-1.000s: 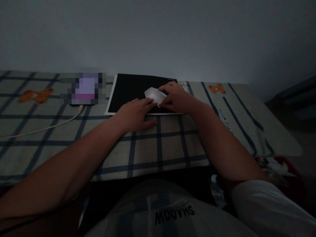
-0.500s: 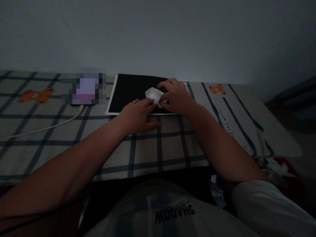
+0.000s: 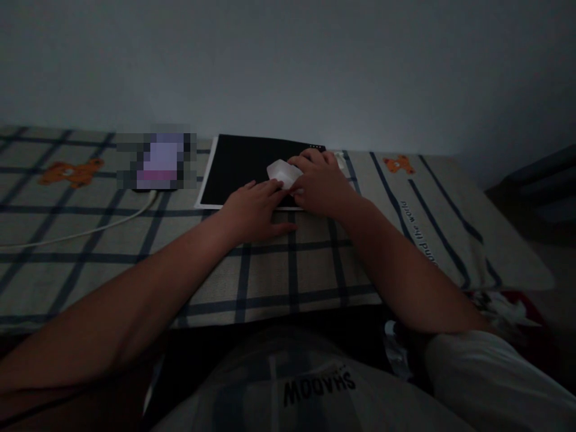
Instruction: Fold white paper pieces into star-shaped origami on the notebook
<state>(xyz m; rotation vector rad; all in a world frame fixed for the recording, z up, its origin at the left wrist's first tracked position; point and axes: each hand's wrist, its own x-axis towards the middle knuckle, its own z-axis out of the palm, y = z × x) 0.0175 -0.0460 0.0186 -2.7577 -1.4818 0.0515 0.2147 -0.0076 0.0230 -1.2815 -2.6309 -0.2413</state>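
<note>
A small piece of folded white paper (image 3: 284, 172), with an angular outline, lies on a black sheet or booklet with white edges (image 3: 238, 165). My left hand (image 3: 254, 210) rests flat from the left, fingers stretched and thumb apart, its fingertips touching the paper's near edge. From the right, my right hand (image 3: 321, 183) is curled over the paper's right side. Its thumb and forefinger are pressed together at the near right corner, close to the left fingertips. The right hand hides that part of the paper.
A phone with a blurred screen (image 3: 162, 159) lies to the left, a white cable (image 3: 112, 225) plugged into it. Checked cloth (image 3: 270, 276) covers the table, which meets a plain wall (image 3: 288, 72). Crumpled white scraps (image 3: 508, 309) sit in a red container below the right edge.
My right hand has lowered and closed in on the paper, its raised fingers now curled down. More of the black sheet's far right corner shows. My left hand has barely moved.
</note>
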